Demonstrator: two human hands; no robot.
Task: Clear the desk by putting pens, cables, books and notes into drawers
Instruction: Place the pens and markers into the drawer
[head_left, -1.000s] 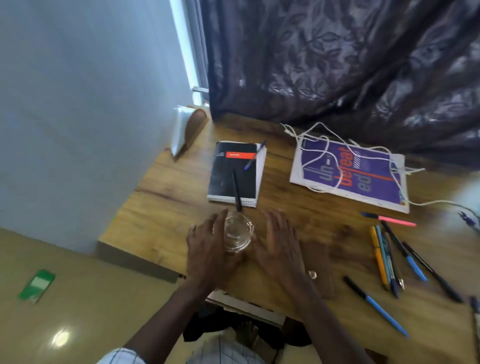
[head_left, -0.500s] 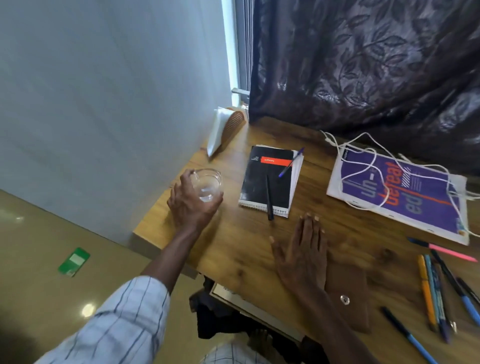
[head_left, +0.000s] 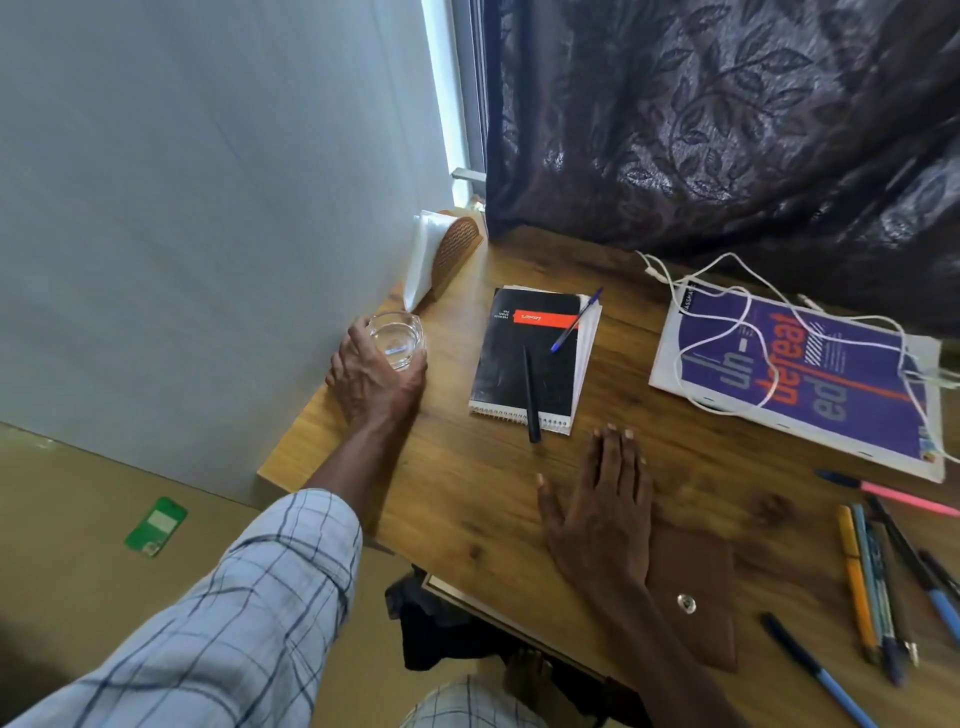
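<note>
Wooden desk (head_left: 467, 493) against a pale wall and a dark curtain, and by my read the clearing has barely begun. I have the left hand (head_left: 376, 374) wrapped round a small clear glass (head_left: 397, 338) near the desk's left edge, just beside the napkin holder (head_left: 452, 254); whether the glass rests on the wood or sits a shade above it I cannot tell. The right hand (head_left: 602, 514) lies palm down with straight fingers, gripping nothing, just beside the brown pouch (head_left: 696, 587). Everything the task names is out on top. The black notebook (head_left: 519, 353) carries a black pen (head_left: 531, 400) and a blue pen (head_left: 576, 321). The purple book (head_left: 795, 374) has the white cable (head_left: 727, 332) looped over it. A pink highlighter (head_left: 904, 496) and a bunch of pens (head_left: 872, 582) lie at my right. I see no drawer plainly open; a pale edge under the desk front may be one. I judge that the pens, cable and books are all left to stow.
</note>
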